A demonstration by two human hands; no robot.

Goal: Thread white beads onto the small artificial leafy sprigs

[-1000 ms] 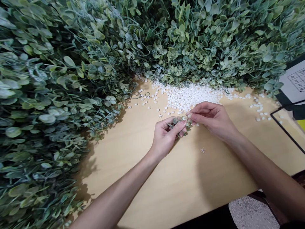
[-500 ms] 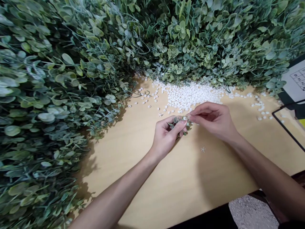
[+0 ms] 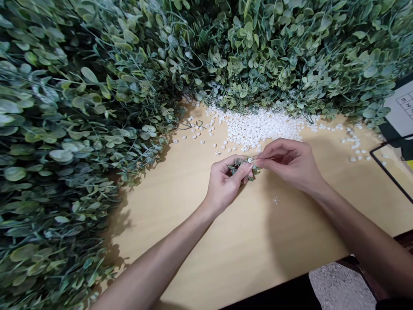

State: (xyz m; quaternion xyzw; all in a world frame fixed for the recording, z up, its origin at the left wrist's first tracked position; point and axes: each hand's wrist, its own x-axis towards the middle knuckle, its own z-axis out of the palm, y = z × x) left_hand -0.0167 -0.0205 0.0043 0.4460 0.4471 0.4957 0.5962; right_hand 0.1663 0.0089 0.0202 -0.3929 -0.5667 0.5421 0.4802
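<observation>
My left hand (image 3: 227,183) is closed around a small sprig of artificial greenery (image 3: 254,173), whose leaves poke out past the fingers. A small white round piece (image 3: 250,160) sits on the sprig, right by my left thumb tip. Thumb and forefinger of my right hand (image 3: 288,163) are pinched together at the sprig's right side, touching or almost touching the left fingertips. What the right fingers pinch is too small to make out. Just beyond both hands lies a pile of white round pieces (image 3: 258,127) on the tan table (image 3: 200,249).
Artificial foliage (image 3: 80,129) is heaped along the left and back of the table. Small star-shaped white pieces (image 3: 275,201) lie near the hands. More white pieces are scattered at the right (image 3: 356,150), near a black wire frame (image 3: 387,165) and a printed sheet (image 3: 400,107).
Both hands hold nearly the same pose over the sprig. The right fingertips have shifted slightly, and the camera view has moved a little.
</observation>
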